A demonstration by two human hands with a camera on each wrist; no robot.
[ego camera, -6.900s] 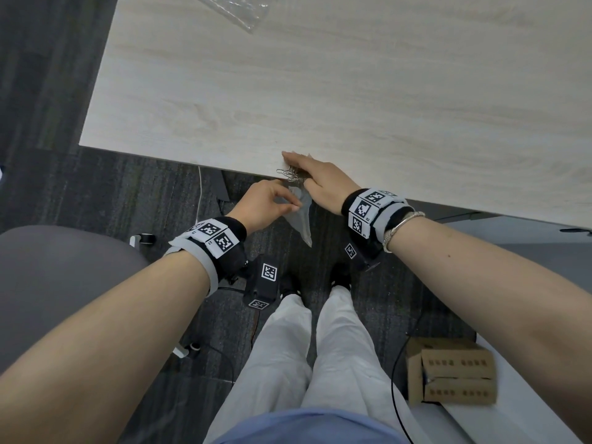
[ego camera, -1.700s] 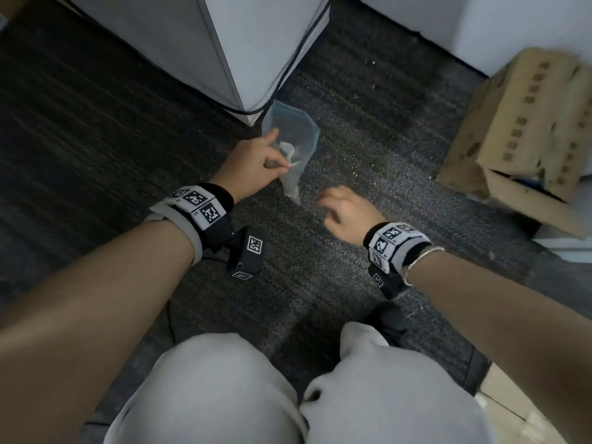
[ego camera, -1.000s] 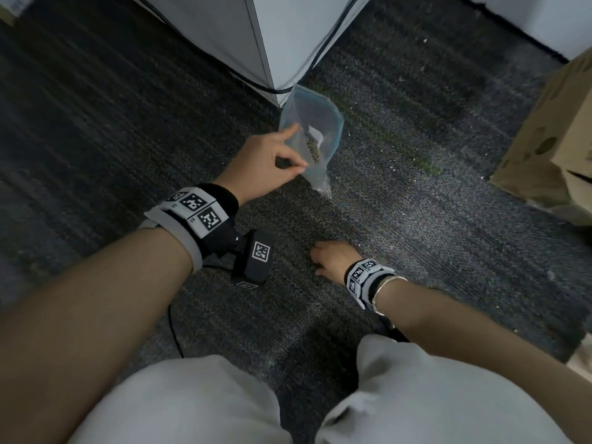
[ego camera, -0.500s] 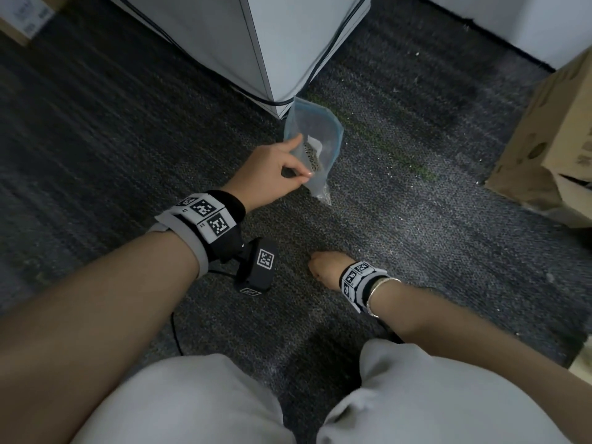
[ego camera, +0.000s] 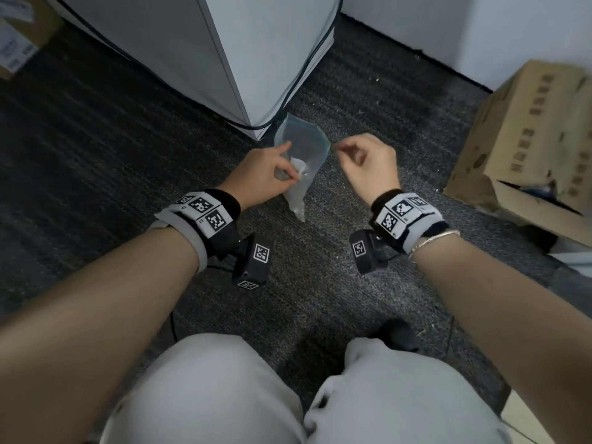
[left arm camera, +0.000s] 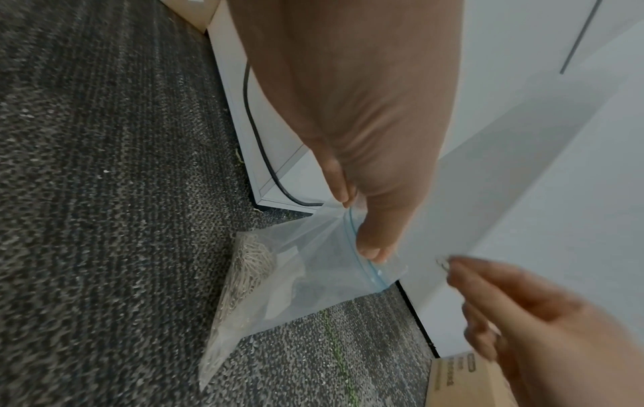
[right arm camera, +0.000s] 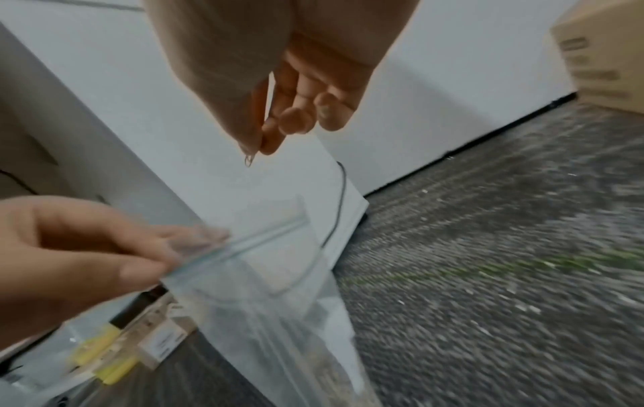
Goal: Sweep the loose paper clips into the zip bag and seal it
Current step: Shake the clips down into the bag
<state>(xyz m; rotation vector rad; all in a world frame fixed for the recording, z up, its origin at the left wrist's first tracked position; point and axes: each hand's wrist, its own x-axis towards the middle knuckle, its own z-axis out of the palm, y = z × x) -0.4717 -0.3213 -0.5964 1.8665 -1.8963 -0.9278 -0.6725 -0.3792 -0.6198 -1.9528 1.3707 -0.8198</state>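
Clear plastic bag [ego camera: 302, 165], blue zip strip along its open mouth, hangs over grey carpet [ego camera: 314, 283] beside the corner of a white cabinet [ego camera: 256, 59]. My left hand [ego camera: 262, 176] pinches the mouth's edge between thumb and forefinger, the other fingers curled. A mass of clips [left arm camera: 249, 264] lies in the bag's lower part, with a white paper slip. My right hand [ego camera: 368, 166], just right of the mouth and apart from it, pinches one clip [right arm camera: 248, 159] between thumb and forefinger, remaining fingers curled. A cardboard box [ego camera: 528, 139] stands at right.
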